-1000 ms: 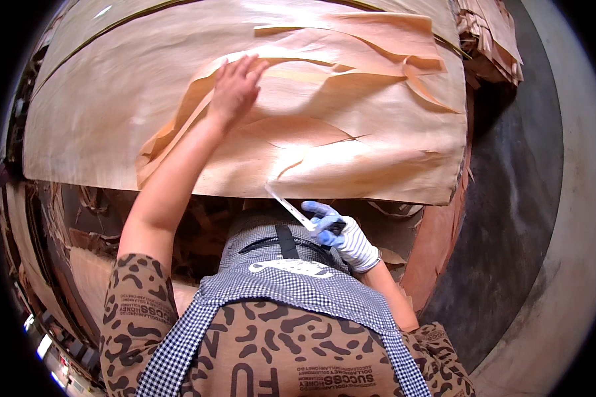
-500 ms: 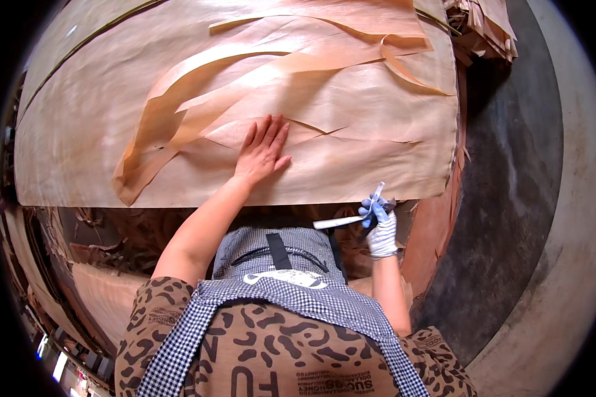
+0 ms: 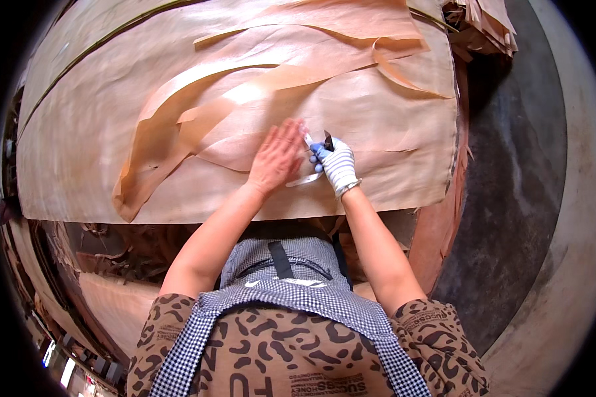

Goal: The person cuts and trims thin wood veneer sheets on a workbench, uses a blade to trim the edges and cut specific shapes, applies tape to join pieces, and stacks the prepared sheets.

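Observation:
A broad sheet of pale tan wood veneer point(image 3: 391, 178) lies before me. My left hand point(image 3: 278, 157) is bare, its fingers stretched out and slightly smeared by motion over the veneer. Beside its fingertips is the upper end of a white tape strip point(image 3: 308, 140); whether they touch it I cannot tell. My right hand point(image 3: 336, 162), in a striped white and blue glove, is closed on this strip. The strip's other end sticks out below, toward the left palm. A dark pointed blade point(image 3: 328, 139) also juts from the right hand; its handle is hidden.
Loose curling veneer strips point(image 3: 162, 142) lie across the sheet, left of and beyond my hands. More veneer scraps point(image 3: 483, 26) are stacked at the far right. Below the sheet's near edge are torn pieces point(image 3: 122, 255). Dark floor point(image 3: 510, 178) runs along the right.
My right hand has moved up and left from the near edge onto the veneer, bringing the white tape strip beside my left hand. My left hand has shifted slightly right.

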`<state>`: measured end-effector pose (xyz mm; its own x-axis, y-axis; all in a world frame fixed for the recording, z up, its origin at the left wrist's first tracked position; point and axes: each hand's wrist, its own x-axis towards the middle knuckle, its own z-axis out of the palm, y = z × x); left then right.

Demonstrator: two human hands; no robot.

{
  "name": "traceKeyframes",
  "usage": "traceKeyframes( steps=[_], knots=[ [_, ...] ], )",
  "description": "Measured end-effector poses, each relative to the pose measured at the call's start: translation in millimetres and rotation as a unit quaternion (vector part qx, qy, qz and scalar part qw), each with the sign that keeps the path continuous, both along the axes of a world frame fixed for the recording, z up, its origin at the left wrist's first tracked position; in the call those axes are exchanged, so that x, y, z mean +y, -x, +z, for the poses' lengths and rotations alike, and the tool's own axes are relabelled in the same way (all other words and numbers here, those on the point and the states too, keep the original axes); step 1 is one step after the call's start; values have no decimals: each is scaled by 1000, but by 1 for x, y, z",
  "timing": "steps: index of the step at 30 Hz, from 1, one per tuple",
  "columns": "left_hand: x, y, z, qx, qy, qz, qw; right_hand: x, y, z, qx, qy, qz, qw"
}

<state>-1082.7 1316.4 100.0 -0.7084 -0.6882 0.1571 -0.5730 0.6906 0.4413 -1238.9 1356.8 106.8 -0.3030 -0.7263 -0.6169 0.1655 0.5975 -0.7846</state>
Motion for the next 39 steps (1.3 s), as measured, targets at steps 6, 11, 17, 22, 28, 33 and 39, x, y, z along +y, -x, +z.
traceKeyframes(
  steps=[6, 11, 17, 22, 28, 33, 39],
  knots=[
    [-3, 5, -7, -61, -21, -50, 997, 25, 0, -17, 196, -117, 16, 973],
    [6, 13, -4, -48, 3, -132, 990, 33, 9, -33, 296, -73, 64, 950],
    [3, 0, -10, -43, 25, -179, 983, 39, 12, 14, 531, -35, 274, 801],
    [6, -2, -7, 71, -58, -89, 992, 36, 33, 21, 125, 16, 44, 991],
    [-50, -170, -10, 14, 45, 244, 969, -12, -112, 21, -29, -39, 222, 974],
    [-44, -197, 14, 44, 92, 208, 973, -55, -185, -24, -67, 15, 144, 987],
    [-2, -193, -13, -45, 73, 80, 993, -48, -198, -11, 131, 3, 241, 962]
  ],
)
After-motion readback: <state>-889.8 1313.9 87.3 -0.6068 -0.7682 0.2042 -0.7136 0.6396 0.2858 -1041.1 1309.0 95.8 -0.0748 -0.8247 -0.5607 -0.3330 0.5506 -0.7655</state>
